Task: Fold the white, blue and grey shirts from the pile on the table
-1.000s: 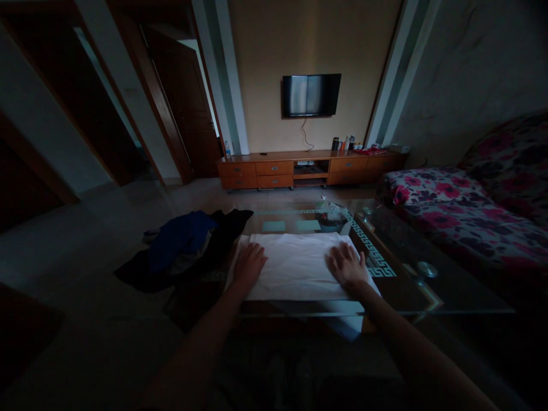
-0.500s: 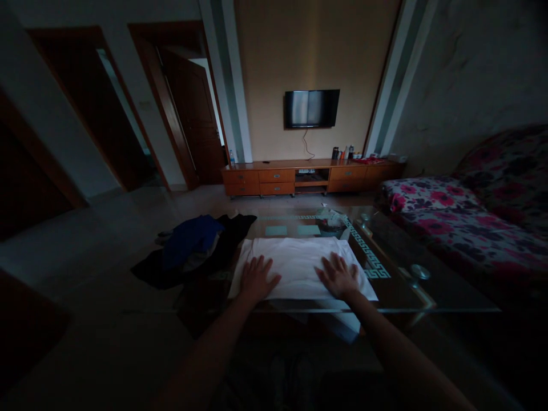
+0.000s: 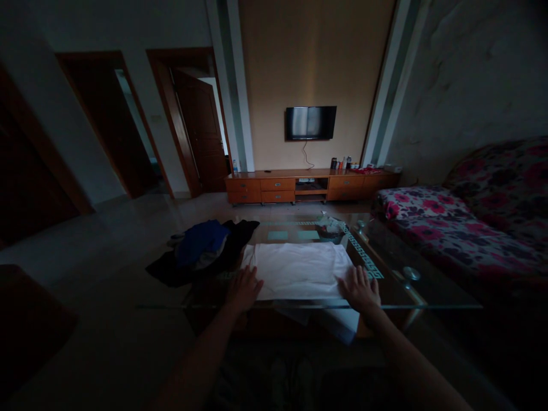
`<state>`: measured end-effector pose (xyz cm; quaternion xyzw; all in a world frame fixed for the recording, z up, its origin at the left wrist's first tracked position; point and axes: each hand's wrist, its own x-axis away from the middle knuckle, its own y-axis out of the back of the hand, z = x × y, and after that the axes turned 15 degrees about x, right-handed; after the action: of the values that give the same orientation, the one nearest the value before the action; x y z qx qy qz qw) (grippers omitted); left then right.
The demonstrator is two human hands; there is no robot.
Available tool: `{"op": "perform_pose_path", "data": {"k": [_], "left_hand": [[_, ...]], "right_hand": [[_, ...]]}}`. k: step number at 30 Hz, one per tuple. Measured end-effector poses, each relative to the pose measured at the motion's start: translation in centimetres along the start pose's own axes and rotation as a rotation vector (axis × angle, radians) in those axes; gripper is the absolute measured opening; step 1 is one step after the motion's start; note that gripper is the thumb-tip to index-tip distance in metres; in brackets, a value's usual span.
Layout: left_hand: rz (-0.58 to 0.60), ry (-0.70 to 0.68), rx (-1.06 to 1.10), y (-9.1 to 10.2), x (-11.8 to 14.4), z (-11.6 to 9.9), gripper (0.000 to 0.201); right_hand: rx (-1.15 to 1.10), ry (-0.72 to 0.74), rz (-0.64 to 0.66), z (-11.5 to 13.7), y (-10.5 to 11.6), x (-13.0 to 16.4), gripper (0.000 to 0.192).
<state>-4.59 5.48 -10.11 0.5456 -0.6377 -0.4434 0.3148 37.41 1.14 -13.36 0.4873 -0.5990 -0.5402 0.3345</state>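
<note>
Resting spread, left fingers (image 3: 247, 277) and right fingers (image 3: 361, 277) flank a white rectangular cloth (image 3: 299, 268); likely soft, light; best gripped at sides.

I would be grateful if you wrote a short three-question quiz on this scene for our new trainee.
1. Fill the gap: the white cloth lies on a ____-topped table.
2. True or false: the right hand is nearer than the left hand to the blue garment.
3. What hangs on the wall above the cabinet? (a) a mirror (b) a television (c) a clock

Key: 1. glass. 2. False; the left hand is nearer. 3. b.
</note>
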Motion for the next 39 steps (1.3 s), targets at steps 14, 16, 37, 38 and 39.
{"op": "perform_pose_path", "data": {"k": [14, 16, 37, 38, 39], "left_hand": [[-0.034, 0.269, -0.094, 0.1, -1.9, 2.3, 0.075], [-0.07, 0.325, -0.104, 0.7, -2.5, 2.5, 0.072], [-0.103, 0.369, 0.315, 1.9, -6.1, 0.1, 0.02], [-0.101, 0.342, 0.328, 1.9, -6.2, -0.1, 0.02], [-0.1, 0.311, 0.343, 1.9, -6.3, -0.3, 0.021]], "right_hand": [[0.017, 0.189, -0.006, 0.5, -0.4, -0.9, 0.068], [0.007, 0.186, 0.018, 0.6, 0.4, -1.2, 0.067], [-0.182, 0.105, 0.132, 4.5, 4.0, -1.5, 0.055], [-0.201, 0.123, 0.13, 4.7, 4.2, -1.4, 0.053], [-0.224, 0.139, 0.126, 4.8, 4.4, -1.4, 0.051]]}}
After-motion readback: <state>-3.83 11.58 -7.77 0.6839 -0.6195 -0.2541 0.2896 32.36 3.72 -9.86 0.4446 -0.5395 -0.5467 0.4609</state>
